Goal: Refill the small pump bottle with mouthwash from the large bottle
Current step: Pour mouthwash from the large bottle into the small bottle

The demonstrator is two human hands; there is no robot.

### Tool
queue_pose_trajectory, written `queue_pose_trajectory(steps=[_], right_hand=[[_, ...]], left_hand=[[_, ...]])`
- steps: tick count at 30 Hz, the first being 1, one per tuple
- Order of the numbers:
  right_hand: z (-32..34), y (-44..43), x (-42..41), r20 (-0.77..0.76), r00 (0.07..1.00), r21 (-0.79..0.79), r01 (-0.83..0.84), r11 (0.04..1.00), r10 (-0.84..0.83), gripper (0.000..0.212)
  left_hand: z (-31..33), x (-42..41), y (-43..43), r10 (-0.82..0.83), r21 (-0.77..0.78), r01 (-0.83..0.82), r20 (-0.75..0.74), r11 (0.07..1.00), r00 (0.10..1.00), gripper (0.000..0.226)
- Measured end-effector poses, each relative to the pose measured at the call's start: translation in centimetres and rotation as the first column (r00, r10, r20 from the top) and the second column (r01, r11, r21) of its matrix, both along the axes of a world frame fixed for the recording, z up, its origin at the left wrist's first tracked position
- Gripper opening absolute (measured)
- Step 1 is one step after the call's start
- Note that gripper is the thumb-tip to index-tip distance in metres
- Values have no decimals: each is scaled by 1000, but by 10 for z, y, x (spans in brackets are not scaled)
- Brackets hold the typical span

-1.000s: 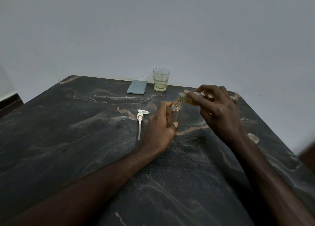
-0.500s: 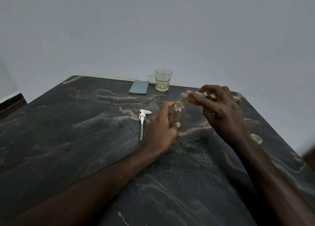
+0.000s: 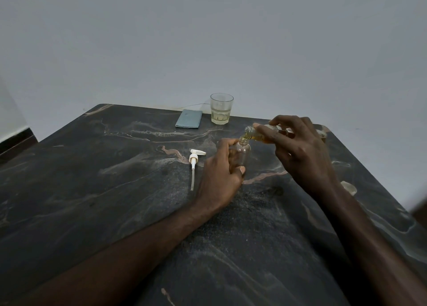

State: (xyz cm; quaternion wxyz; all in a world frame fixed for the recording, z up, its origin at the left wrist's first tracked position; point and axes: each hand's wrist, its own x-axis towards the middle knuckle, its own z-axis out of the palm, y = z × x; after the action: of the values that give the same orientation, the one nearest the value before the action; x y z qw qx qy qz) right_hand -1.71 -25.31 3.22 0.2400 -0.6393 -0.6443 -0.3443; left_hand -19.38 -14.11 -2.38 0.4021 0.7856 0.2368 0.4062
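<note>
A small clear bottle point(image 3: 243, 154) stands upright on the dark marble table point(image 3: 115, 178), its neck uncapped. My left hand point(image 3: 219, 178) is wrapped around its side. My right hand point(image 3: 300, 153) holds the large bottle point(image 3: 254, 133) tipped almost flat, its mouth right over the small bottle's neck; yellowish liquid sits at that mouth. Most of the large bottle is hidden by my fingers. The white pump head point(image 3: 195, 162) with its long tube lies flat on the table, left of my left hand.
A glass point(image 3: 221, 108) partly filled with pale liquid stands at the table's far edge, beside a flat blue-grey pouch point(image 3: 189, 118). A small pale cap-like object point(image 3: 349, 187) lies near the right edge. A grey wall rises behind the table.
Both hands keep their grips and the large bottle stays tipped over the small one. The view has shifted slightly; nothing on the table has moved.
</note>
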Motion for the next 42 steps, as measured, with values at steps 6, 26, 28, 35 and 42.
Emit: queue_pose_trajectory(steps=[6, 26, 28, 35, 42], right_hand=[[0, 1, 0, 3, 1000, -7, 3, 1000, -3, 68], [0, 1, 0, 8, 1000, -7, 13, 1000, -13, 70], [0, 1, 0, 6, 1000, -5, 10, 1000, -10, 70], [1, 0, -1, 4, 1000, 4, 7, 1000, -7, 69], [1, 0, -2, -1, 1000, 11, 4, 1000, -4, 69]], left_hand=[[0, 0, 1, 1, -1, -1, 3, 1000, 1000, 61], [1, -1, 0, 13, 6, -13, -22, 1000, 1000, 61], [2, -1, 0, 11, 3, -11, -22, 1000, 1000, 62], [2, -1, -1, 6, -10, -6, -17, 1000, 1000, 62], [4, -1, -2, 8, -5, -8, -17, 1000, 1000, 61]])
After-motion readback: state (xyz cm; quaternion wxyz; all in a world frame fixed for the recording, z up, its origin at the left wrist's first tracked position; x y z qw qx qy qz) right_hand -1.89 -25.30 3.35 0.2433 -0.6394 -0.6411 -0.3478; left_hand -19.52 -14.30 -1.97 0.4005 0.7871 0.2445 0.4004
